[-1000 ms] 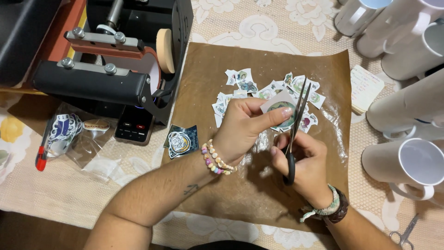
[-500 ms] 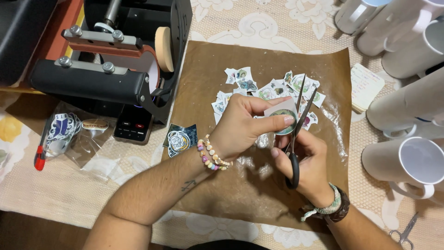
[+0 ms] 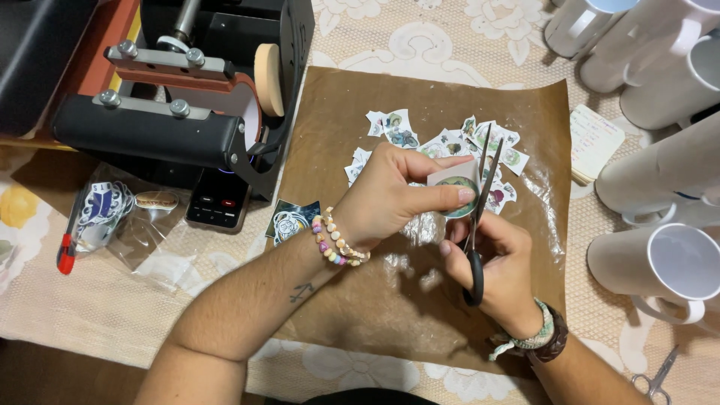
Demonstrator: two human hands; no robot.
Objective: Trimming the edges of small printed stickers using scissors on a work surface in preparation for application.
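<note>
My left hand (image 3: 397, 196) pinches a small printed paper cut-out (image 3: 454, 183) between thumb and fingers above a sheet of brown paper (image 3: 360, 315). My right hand (image 3: 499, 266) grips black-handled scissors (image 3: 480, 202), whose blades point away from me and cut along the right edge of the cut-out. Behind the hands lies a pile of several cut-out pictures (image 3: 442, 142). One dark printed picture (image 3: 289, 220) rests on the left edge of the brown paper, beside my left wrist.
A black mug heat press (image 3: 187, 97) stands at the far left, with a clear bag of stickers (image 3: 112, 217) and a red pen (image 3: 66, 251) in front of it. Several white mugs (image 3: 667, 262) crowd the right side. Small metal scissors (image 3: 660, 375) lie near the bottom right.
My left hand has turned the cut-out slightly and the scissors have closed a little along its edge. Both hands stay in the same spot.
</note>
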